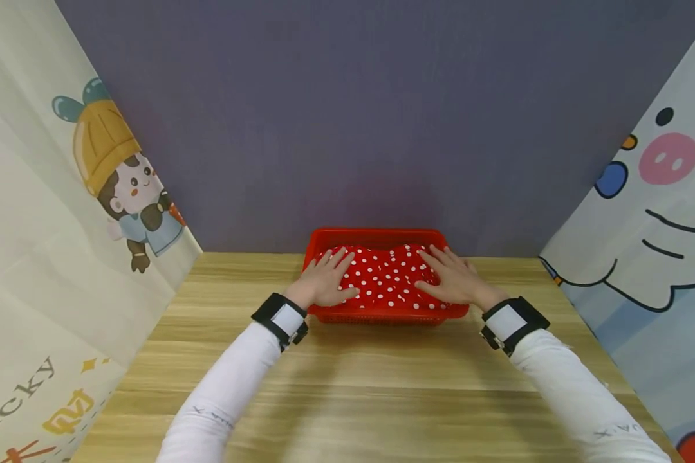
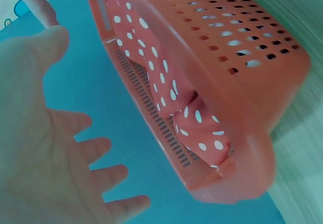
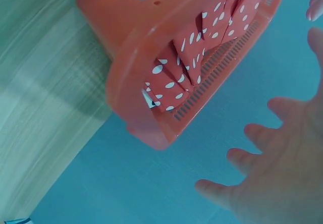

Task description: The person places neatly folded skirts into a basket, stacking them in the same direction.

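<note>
A red plastic basket stands at the far edge of the wooden table, against the back wall. A red cloth with white dots fills it. My left hand is spread flat over the cloth's left part, and my right hand over its right part. The left wrist view has the left hand with fingers straight and fanned, and a gap shows between the palm and the cloth in the basket. My right hand is likewise fanned, apart from the cloth and basket.
A grey-purple wall closes the back. Cartoon-printed panels stand on the left and right. Bare table top stretches between the basket and me.
</note>
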Demonstrator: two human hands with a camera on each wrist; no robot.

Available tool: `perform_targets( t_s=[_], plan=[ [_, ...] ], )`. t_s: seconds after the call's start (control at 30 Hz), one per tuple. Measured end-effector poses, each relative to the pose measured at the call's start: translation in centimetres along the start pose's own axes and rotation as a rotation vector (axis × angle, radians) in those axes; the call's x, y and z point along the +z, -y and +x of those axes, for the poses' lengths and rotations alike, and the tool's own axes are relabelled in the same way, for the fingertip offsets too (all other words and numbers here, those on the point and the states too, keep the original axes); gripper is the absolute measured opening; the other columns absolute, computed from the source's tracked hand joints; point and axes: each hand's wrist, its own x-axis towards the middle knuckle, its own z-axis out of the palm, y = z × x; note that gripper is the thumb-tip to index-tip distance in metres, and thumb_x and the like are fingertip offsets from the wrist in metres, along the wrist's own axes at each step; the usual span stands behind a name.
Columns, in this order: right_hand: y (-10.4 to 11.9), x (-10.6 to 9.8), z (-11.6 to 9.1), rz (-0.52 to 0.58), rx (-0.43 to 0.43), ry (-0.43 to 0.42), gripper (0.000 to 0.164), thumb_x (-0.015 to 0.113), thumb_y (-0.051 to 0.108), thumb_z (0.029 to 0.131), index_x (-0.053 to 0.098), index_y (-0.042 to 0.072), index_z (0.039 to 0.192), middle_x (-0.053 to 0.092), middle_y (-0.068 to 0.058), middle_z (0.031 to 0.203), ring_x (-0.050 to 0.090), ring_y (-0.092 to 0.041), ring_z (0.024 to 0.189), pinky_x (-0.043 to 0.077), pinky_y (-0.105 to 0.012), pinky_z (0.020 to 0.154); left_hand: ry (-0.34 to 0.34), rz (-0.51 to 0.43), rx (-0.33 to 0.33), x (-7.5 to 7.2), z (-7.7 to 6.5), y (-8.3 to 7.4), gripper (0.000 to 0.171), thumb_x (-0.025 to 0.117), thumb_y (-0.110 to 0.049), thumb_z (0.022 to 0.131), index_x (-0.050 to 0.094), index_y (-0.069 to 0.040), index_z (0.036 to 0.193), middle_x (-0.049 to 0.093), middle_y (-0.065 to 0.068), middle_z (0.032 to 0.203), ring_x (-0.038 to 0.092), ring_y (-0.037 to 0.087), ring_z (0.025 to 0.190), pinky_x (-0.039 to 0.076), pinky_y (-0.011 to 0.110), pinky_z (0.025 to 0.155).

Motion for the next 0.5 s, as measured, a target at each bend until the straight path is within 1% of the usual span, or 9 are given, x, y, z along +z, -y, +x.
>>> perform_targets(
  t_s=[0.13, 0.33, 0.5],
  plan=[
    [0.1, -0.1, -0.6, 0.004, 0.009, 0.025, 0.08, 0.048, 0.056, 0.086, 0.021, 0.013, 0.147, 0.014, -0.018, 0.152, 0.008, -0.045, 0.137, 0.01, -0.071, 0.099, -0.01, 0.019, 0.014, 0.2, -0.7, 0.2, 0.081, 0.042, -0.059, 0.087, 0.009, -0.018, 0.149, 0.006, 0.006, 0.155, 0.007, 0.033, 0.141, 0.015, 0.054, 0.11],
    [0.2, 0.5, -1.3, 0.023, 0.022, 0.059, 0.081, 0.047, 0.059, 0.085, 0.018, 0.016, 0.148, 0.011, -0.014, 0.154, 0.005, -0.042, 0.138, 0.005, -0.072, 0.099, -0.014, 0.033, 0.019, 0.7, -1.7, 0.2, 0.082, 0.042, -0.061, 0.086, 0.011, -0.019, 0.149, 0.008, 0.007, 0.155, 0.008, 0.034, 0.141, 0.015, 0.054, 0.11],
    [0.3, 0.8, -1.8, 0.029, 0.001, 0.027, 0.081, 0.048, 0.058, 0.085, 0.019, 0.016, 0.148, 0.011, -0.013, 0.154, 0.007, -0.043, 0.138, 0.009, -0.073, 0.097, -0.022, 0.041, 0.023, 1.0, -2.4, 0.1, 0.081, 0.041, -0.062, 0.086, 0.011, -0.019, 0.149, 0.007, 0.006, 0.155, 0.01, 0.035, 0.14, 0.015, 0.055, 0.11]
  ],
)
